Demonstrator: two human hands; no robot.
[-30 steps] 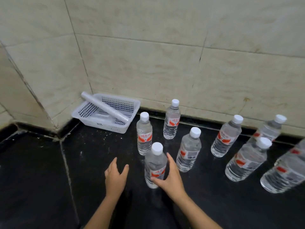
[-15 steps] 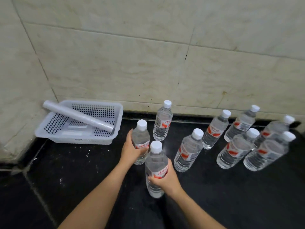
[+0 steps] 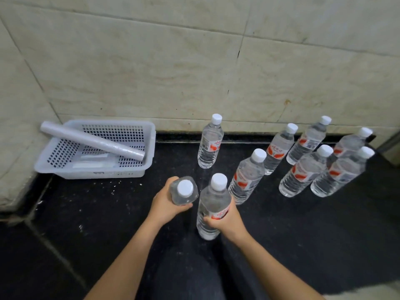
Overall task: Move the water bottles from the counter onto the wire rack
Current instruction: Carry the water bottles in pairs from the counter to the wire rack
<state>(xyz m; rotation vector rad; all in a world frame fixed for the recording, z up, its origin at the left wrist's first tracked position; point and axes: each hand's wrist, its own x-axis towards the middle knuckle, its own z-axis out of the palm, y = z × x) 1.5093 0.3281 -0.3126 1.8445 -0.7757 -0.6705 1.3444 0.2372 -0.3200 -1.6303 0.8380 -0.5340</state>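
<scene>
Both hands loaded at frame centre, left hand (image 3: 167,203) clenched round one water bottle (image 3: 184,190), right hand (image 3: 226,219) round another (image 3: 213,204), seven more bottles on the black counter (image 3: 108,213) at right; grip mid-body, keep upright when lifting; red labels unreadable, rack not visible.

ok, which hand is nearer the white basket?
Left. The left hand, gripping a bottle, sits just below and right of the white basket. The right hand, holding another bottle, is farther right.
</scene>
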